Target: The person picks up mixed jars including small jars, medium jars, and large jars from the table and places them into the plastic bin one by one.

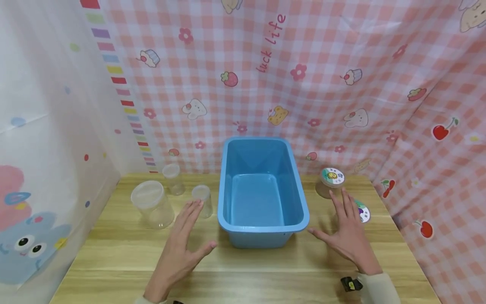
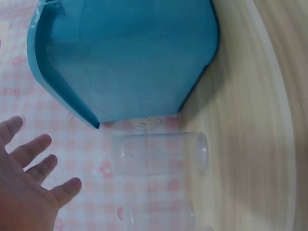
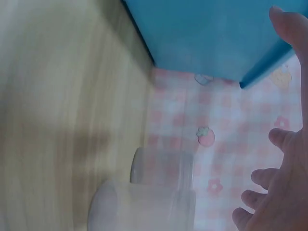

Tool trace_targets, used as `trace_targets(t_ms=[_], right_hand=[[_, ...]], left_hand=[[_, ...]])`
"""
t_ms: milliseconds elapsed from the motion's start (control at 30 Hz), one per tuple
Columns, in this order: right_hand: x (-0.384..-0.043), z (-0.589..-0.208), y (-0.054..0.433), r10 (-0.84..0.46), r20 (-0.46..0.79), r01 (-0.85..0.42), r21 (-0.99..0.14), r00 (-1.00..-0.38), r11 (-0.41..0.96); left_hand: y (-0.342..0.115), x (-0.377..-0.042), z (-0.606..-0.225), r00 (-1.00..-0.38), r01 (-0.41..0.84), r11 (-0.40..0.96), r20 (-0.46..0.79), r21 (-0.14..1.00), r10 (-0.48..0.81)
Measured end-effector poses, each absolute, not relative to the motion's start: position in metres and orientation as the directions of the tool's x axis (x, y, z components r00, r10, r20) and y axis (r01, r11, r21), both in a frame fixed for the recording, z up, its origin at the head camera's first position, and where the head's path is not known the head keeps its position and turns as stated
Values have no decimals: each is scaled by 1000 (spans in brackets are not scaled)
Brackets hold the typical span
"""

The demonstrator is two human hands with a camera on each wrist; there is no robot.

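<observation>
A blue plastic bin (image 1: 253, 238) stands in the middle of the wooden table. To its left, my left hand (image 1: 178, 249) hovers with spread fingers, holding nothing. Its fingertips overlap a small transparent jar (image 1: 205, 207) in the head view; the left wrist view shows that jar (image 2: 161, 154) apart from the hand. My right hand (image 1: 347, 236) is stretched out right of the bin, also holding nothing. Near its fingers are a transparent jar with a printed lid (image 1: 332, 176) and a second printed lid (image 1: 363, 212), partly hidden by the hand.
A large transparent jar (image 1: 153, 207) and a smaller one (image 1: 174, 181) stand on the table's left. A pink checked curtain (image 1: 243, 97) hangs right behind the bin. White patterned cloth (image 1: 49, 126) borders the left side.
</observation>
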State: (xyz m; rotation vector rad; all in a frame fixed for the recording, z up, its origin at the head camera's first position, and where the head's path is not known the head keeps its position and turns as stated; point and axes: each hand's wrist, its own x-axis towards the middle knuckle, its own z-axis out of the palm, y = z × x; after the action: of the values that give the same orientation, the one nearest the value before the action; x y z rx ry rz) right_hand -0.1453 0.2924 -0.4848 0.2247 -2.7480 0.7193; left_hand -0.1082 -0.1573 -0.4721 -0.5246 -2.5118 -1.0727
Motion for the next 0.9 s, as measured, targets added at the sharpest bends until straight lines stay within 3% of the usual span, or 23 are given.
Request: trace_targets(t_ms=[233, 667, 900], right_hand=[[-149, -475, 309, -32, 303, -191, -513, -952, 837], [-157, -472, 344, 88, 215, -69, -630, -973, 773], [-161, -480, 356, 132, 246, -51, -619, -960, 783]], left_hand=[[-148, -111, -466, -814, 553, 591, 532, 587, 233], [-134, -118, -449, -626, 735, 516, 732, 440, 268], [-124, -119, -446, -589, 780, 473, 738, 410, 331]])
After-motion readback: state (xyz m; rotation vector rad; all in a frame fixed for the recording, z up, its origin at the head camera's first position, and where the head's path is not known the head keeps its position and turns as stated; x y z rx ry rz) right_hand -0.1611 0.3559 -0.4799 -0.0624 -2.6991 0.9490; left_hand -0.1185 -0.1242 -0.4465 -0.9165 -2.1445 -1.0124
